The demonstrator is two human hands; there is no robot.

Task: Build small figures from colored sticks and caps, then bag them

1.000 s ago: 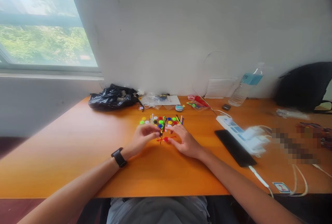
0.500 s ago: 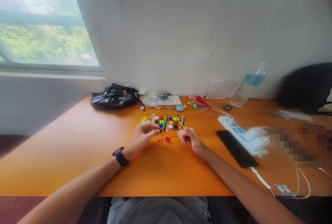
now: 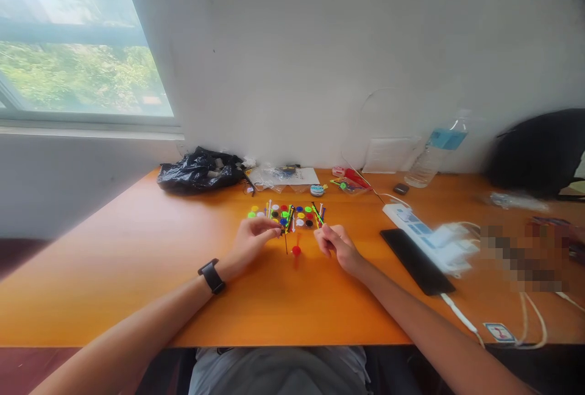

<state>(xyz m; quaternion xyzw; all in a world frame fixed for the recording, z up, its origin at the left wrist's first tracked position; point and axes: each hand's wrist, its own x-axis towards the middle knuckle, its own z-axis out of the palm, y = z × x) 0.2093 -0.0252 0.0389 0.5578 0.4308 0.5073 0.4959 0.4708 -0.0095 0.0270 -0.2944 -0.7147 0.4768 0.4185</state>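
Hands first, in the head view: the left hand (image 3: 250, 239) is pinched narrow at the fingertips on a thin dark stick (image 3: 286, 244), which pokes out toward the near side. Just right of that stick is a red disc (image 3: 296, 250) with blurry red streaks running near and far from it – can't tell whether it's joined to the stick or touching the table (image 3: 91, 261). The right hand (image 3: 340, 250) is curled up, thumb against the forefinger, and can't tell if there's anything in its grip; coloured sticks (image 3: 290, 218) show right by its fingertips. On the far side of both hands, more of those sticks lie among small coloured discs (image 3: 300, 223), set out roughly in rows.

Around that, a black plastic bag (image 3: 196, 172) sits far left, with a round tin (image 3: 317, 190) near the middle of the far edge. Over on the right – black phone (image 3: 414, 264) beside a white power strip (image 3: 404, 218), plus a clear bottle (image 3: 423, 169) farther back. Dark watch (image 3: 211, 277) on the left wrist.
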